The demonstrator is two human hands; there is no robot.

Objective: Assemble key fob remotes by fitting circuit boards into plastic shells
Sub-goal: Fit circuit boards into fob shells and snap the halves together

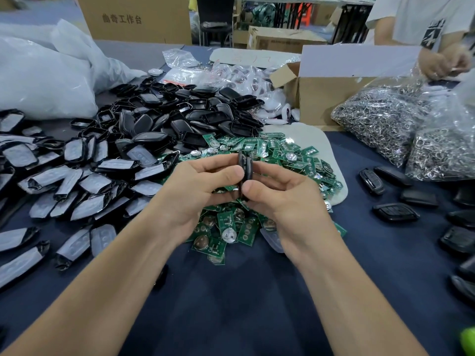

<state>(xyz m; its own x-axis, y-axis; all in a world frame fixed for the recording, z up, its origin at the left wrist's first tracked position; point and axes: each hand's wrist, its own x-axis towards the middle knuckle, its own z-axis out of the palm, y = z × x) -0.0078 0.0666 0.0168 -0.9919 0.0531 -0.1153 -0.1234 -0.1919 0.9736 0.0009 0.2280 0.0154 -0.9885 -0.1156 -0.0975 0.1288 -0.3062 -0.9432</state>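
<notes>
The left hand [203,181] and right hand [280,194] are pinching between them a black plastic key fob shell [245,170] (held edge-on), while the brown cardboard box [133,19] is showing "工作台".

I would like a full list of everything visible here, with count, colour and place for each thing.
circuit boards: many, green, heap at centre under the hands
empty shells: many, black, heap at back left
padded shells: many, black with grey pads, left
closed fobs: several, black, right edge
key rings: two clear bags, silver, back right
cardboard box: one, brown, back centre
held fob: one, black, between both hands
left hand: pinches held fob
right hand: pinches held fob
</notes>
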